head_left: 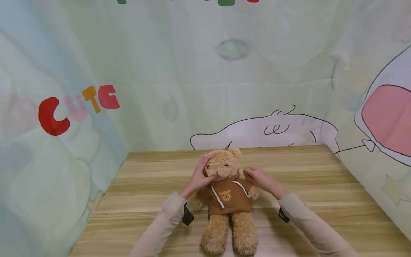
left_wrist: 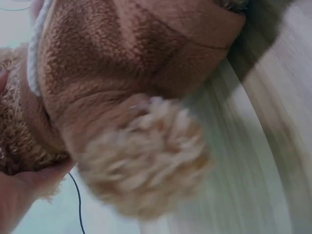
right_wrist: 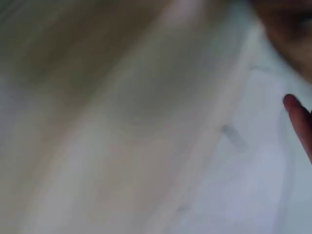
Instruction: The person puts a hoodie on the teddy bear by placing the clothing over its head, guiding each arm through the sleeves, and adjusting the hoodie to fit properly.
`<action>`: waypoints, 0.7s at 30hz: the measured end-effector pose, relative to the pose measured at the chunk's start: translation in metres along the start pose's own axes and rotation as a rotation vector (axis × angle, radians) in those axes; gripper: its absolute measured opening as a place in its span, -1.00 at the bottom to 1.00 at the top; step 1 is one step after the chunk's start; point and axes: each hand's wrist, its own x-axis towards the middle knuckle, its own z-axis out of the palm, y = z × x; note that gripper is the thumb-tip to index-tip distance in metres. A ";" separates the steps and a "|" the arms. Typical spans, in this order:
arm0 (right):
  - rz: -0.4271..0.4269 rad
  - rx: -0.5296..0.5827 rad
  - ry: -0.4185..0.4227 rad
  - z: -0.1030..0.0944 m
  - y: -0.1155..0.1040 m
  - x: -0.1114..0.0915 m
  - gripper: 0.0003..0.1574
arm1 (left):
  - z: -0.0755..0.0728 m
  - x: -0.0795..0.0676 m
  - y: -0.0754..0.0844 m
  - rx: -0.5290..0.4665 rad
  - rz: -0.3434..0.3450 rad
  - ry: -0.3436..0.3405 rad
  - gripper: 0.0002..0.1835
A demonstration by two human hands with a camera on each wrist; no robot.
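Note:
A tan teddy bear (head_left: 222, 164) in a brown hoodie (head_left: 232, 200) lies face up on the wooden table, legs toward the near edge. White drawstrings (head_left: 217, 197) hang down its front. My left hand (head_left: 201, 175) grips the bear's head from the left, thumb across below its nose. In the left wrist view, a furry paw (left_wrist: 148, 163) fills the lower middle beside the hoodie. Beside the bear's neck on the right is my right hand (head_left: 261, 180), its fingers loosely bent. One fingertip (right_wrist: 292, 103) shows apart from the bear in the blurred right wrist view.
The wooden table (head_left: 154, 178) extends on both sides of the bear. A printed curtain (head_left: 160, 82) with cartoon drawings and letters hangs behind it and along the sides. Dark wrist devices (head_left: 187, 215) sit under both sleeves.

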 end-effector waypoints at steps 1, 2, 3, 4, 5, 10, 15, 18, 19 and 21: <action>0.017 -0.010 0.016 0.001 0.003 -0.005 -0.71 | -0.001 -0.002 0.000 0.007 -0.011 -0.004 -0.26; 0.046 -0.009 0.031 0.002 0.005 -0.009 -0.69 | -0.003 -0.003 0.001 0.013 -0.028 -0.013 -0.24; 0.090 0.017 0.037 0.003 0.007 -0.012 -0.69 | -0.003 -0.005 0.002 0.023 -0.046 -0.023 -0.22; 0.132 0.064 0.056 0.004 0.008 -0.013 -0.73 | -0.004 -0.005 0.003 0.035 -0.048 -0.035 -0.20; 0.178 0.133 0.062 0.004 0.006 -0.011 -0.79 | -0.004 -0.005 0.004 0.050 -0.050 -0.044 -0.19; 0.273 0.355 0.000 -0.004 -0.010 0.006 -0.82 | 0.003 -0.003 0.003 0.063 -0.009 0.010 -0.15; 0.224 0.171 -0.029 -0.006 -0.023 0.010 -0.72 | 0.009 0.003 0.000 0.096 0.048 0.115 -0.17; 0.181 -0.032 0.075 0.000 -0.030 0.007 -0.79 | 0.009 -0.002 0.003 0.240 0.035 0.104 -0.18; 0.183 -0.089 0.105 0.001 -0.034 0.005 -0.83 | 0.011 -0.005 0.005 0.309 0.024 0.104 -0.18; 0.169 -0.186 0.167 0.004 -0.042 0.002 -0.88 | 0.015 -0.014 0.010 0.466 0.013 0.131 -0.16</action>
